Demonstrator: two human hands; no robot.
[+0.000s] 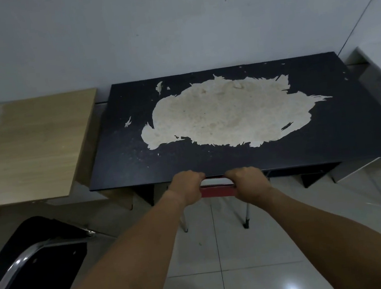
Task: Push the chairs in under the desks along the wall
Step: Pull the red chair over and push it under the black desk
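Observation:
A black desk (125, 161) with a large worn pale patch stands against the wall in front of me. A red chair (217, 191) sits under its front edge; only the top of its backrest and two metal legs show. My left hand (186, 186) and my right hand (248, 181) both grip the top of the red backrest, one at each end. A light wooden desk (31, 148) stands to the left along the same wall. A black chair (32, 264) with a chrome frame stands at the lower left, out from the wooden desk.
A white table (380, 68) with thin metal legs stands at the right edge. The floor is glossy pale tile (221, 255). The grey wall runs behind all the desks. My feet show at the bottom edge.

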